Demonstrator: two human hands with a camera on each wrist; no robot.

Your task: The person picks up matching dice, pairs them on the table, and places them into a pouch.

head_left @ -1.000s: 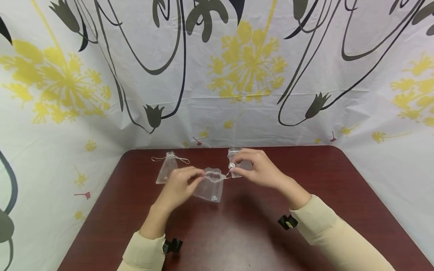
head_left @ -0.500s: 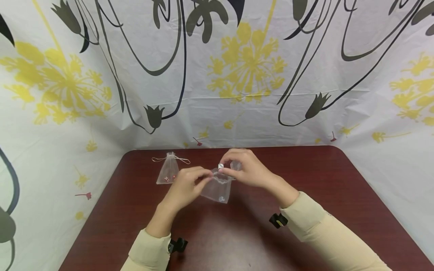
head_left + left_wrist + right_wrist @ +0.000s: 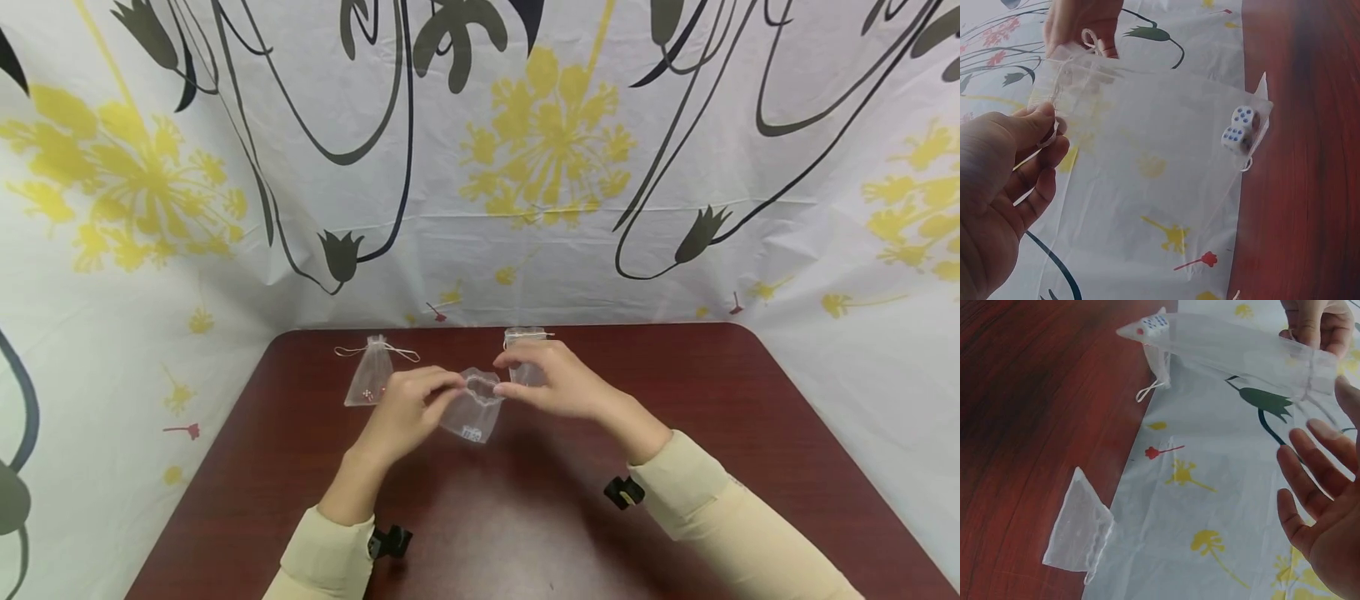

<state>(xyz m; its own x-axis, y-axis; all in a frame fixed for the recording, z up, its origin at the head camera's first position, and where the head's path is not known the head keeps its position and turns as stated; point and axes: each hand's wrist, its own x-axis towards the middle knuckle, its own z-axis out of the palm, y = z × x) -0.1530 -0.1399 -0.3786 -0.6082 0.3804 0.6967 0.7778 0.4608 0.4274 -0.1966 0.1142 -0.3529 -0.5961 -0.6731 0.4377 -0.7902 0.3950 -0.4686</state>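
A sheer white drawstring bag point(image 3: 471, 417) hangs with its mouth spread over the table. At its rim, the left hand point(image 3: 408, 417) pinches the fabric between thumb and fingers. Two white dice with blue dots point(image 3: 1235, 139) lie together in the bag's bottom corner in the left wrist view. The right hand point(image 3: 558, 379) is just right of the mouth, its thumb close to the rim and its fingers apart with nothing between them. In the right wrist view, the right hand's fingers point(image 3: 1319, 465) are spread and relaxed; whether its thumb touches the bag, I cannot tell.
A closed sheer bag point(image 3: 367, 375) with red-dotted dice lies back left on the dark red table point(image 3: 510, 517), its cord loops spread. Another flat sheer bag point(image 3: 525, 333) lies behind the right hand. A patterned white sheet point(image 3: 450, 192) hangs beyond the table edge.
The right hand brought a white die left to the bag's mouth and let it go; the die now lies in the bag. The hand has since drawn back slightly right.
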